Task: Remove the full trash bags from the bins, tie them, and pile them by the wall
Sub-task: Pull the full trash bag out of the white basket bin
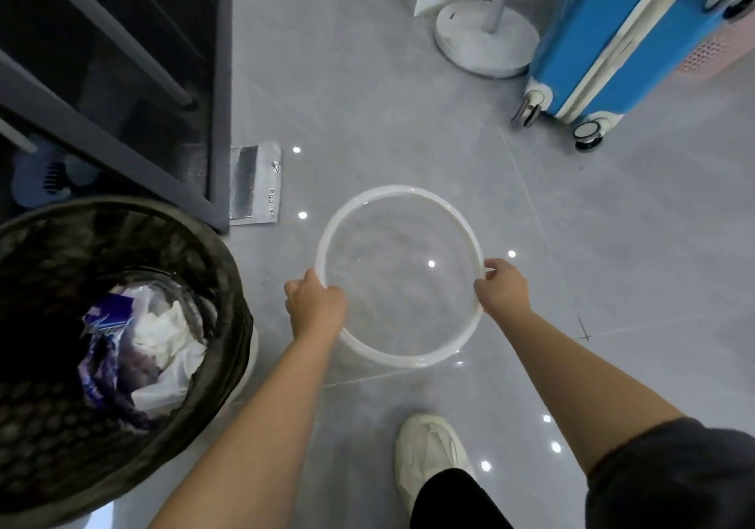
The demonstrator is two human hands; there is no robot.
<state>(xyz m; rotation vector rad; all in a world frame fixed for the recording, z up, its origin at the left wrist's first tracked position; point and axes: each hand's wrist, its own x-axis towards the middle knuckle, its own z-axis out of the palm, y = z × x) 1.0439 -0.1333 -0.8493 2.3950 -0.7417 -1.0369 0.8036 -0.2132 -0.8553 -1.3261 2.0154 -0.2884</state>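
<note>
- The single view comes from the person's head and looks steeply down at the grey floor (367, 91).
- Both forearms enter from the bottom edge; the left hand (316, 303) and the right hand (504, 291) hold a white ring (398, 193) near the middle.
- The black trash bag (49, 438) is close, at the lower left; the blue suitcase (604, 38) is farther, at the upper right.

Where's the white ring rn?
Head view, centre: the white ring is gripped on either side by the left hand and right hand, just right of the bin.
</note>
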